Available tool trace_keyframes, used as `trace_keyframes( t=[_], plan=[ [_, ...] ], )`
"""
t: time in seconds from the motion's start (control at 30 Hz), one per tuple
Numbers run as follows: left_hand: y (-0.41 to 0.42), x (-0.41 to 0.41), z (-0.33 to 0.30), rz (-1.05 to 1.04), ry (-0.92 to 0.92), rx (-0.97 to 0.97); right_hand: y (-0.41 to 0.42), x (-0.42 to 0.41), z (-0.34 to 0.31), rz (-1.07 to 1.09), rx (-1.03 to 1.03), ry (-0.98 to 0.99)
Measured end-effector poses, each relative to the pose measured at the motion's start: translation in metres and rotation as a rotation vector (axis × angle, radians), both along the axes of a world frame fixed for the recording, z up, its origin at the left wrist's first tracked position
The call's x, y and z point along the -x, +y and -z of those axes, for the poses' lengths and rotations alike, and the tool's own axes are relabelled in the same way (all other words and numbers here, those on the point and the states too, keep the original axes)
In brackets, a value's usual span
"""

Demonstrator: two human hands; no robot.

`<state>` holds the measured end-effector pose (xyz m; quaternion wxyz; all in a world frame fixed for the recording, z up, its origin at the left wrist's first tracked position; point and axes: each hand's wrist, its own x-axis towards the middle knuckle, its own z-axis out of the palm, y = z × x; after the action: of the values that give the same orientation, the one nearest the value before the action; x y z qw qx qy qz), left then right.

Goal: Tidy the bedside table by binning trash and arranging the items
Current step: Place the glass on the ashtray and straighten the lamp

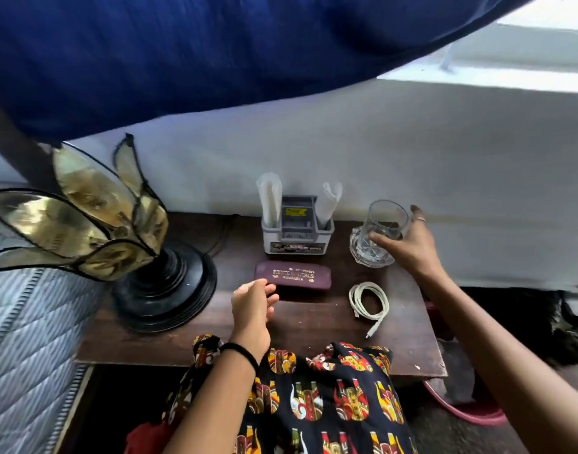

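A dark wooden bedside table (300, 326) carries a maroon spectacle case (297, 276), a grey organiser (297, 229) with two white paper rolls, a coiled white cable (369, 301) and a clear glass (387, 221). The glass stands tilted on a cut-glass dish (368, 253) at the table's back right. My right hand (409, 244) grips the glass from the right, thumb in front, fingers behind. My left hand (253, 306) hovers at the case's left end with fingers loosely bent, holding nothing.
A black-based lamp (164, 290) with a gold petal shade (78, 224) fills the table's left side. A white wall runs behind, a blue cloth hangs above. A quilted mattress (28, 339) lies to the left. A pink rim (471, 416) shows on the floor at right.
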<state>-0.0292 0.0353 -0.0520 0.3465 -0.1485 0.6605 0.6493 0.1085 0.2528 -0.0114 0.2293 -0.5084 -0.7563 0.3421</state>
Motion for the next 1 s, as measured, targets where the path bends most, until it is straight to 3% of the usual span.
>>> trace_keyframes(
  t=[0.17, 0.33, 0.53, 0.67, 1.0],
  plan=[
    [-0.042, 0.017, -0.018, -0.147, 0.262, 0.061, -0.069, 0.008, -0.024, -0.028, -0.191, 0.052],
    [-0.097, 0.047, -0.029, -0.333, 0.468, 0.093, -0.134, 0.044, -0.036, -0.288, -0.120, -0.029],
    [-0.140, 0.089, -0.021, -0.050, 0.583, 0.219, -0.197, 0.090, -0.008, -0.616, -0.054, -0.291],
    [-0.139, 0.108, -0.022, 0.120, 0.619, 0.101, -0.227, 0.118, 0.017, -0.790, -0.060, -0.452],
    [-0.123, 0.132, -0.004, 0.114, 0.684, 0.119, -0.243, 0.161, 0.051, -0.860, -0.003, -0.445]
  ],
)
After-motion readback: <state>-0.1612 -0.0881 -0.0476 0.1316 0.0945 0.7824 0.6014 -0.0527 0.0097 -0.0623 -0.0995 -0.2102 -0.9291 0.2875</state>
